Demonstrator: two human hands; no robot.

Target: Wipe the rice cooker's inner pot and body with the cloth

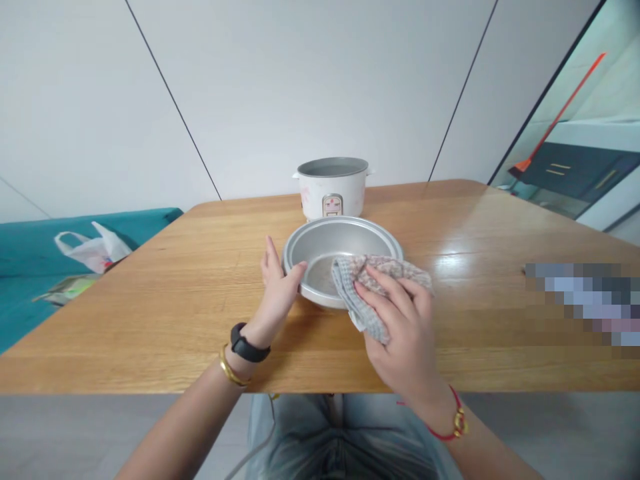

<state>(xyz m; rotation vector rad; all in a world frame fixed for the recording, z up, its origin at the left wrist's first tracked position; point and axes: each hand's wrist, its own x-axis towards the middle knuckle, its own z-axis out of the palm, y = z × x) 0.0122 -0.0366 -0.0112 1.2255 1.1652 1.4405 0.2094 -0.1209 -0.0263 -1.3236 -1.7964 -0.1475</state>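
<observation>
A round silver metal pot sits tilted above the wooden table, in front of a white rice cooker body. My left hand grips the pot's left rim, its thumb over the edge and its fingers on the outside. In my right hand is a patterned cloth, pressed on the pot's right front rim and hanging partly inside it. The cloth hides that part of the rim.
The wooden table reaches back to a pale wall. A blurred-out object lies at its right side. On a teal seat at the left is a white plastic bag. An orange broom stands at the far right.
</observation>
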